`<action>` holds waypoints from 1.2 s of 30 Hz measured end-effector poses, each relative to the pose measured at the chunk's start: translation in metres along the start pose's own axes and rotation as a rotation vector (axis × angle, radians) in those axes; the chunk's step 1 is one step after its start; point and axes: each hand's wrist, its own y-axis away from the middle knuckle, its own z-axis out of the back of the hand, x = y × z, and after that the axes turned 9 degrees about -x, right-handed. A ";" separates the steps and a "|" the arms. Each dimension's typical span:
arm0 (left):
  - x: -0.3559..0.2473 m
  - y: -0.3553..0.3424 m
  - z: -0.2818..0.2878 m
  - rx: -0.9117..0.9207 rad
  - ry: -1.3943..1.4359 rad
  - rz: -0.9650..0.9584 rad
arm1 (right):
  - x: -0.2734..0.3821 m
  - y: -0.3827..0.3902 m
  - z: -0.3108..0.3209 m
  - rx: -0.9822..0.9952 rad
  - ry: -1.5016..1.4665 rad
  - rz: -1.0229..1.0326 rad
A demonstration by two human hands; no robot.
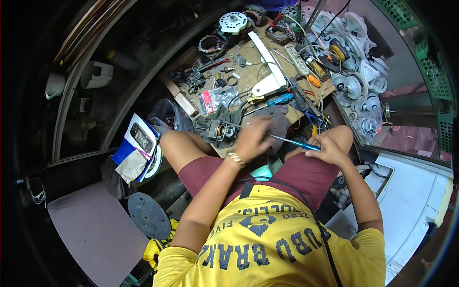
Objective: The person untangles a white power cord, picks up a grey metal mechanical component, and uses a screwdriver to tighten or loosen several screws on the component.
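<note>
My right hand (329, 149), over the right thigh, is closed round the teal handle of a screwdriver (306, 145). Its thin metal shaft points left toward my other hand. My left hand (254, 137), with a gold bracelet on the wrist, is smeared by motion beside a small electric motor (223, 130). Whether its fingers grip anything I cannot tell. The motor shows a copper winding and lies on a dark cloth (210, 119) at the bench's near edge. Behind my left hand a grey rag (277, 119) hangs over that edge.
On the wooden bench (251, 52) lie a white plastic bracket (273, 82), a blue-handled screwdriver (280, 100), a power strip (296, 60), wound stators (210, 44) and small parts. White plastic housings (354, 86) are heaped at the right. Papers (136, 148) stand beside my left knee.
</note>
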 end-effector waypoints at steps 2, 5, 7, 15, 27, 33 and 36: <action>-0.027 -0.019 -0.027 0.161 0.118 -0.178 | 0.001 -0.003 -0.001 0.002 -0.166 0.015; -0.037 -0.023 -0.061 0.379 0.143 -0.215 | 0.014 -0.008 0.005 0.211 -0.244 -0.337; -0.033 -0.026 -0.074 0.420 0.144 -0.202 | 0.007 -0.003 0.003 0.125 -0.089 -0.236; -0.034 -0.039 -0.068 0.428 0.183 -0.006 | 0.034 0.038 0.005 -0.290 0.311 0.293; -0.043 -0.051 -0.048 0.247 0.233 -0.008 | 0.030 0.032 0.010 -0.365 -0.702 -0.193; -0.039 -0.055 -0.057 0.419 0.048 0.080 | 0.044 0.026 0.009 -0.452 -0.707 -0.231; -0.041 -0.055 -0.059 0.238 0.172 0.005 | 0.033 0.025 0.013 -0.413 -0.604 -0.120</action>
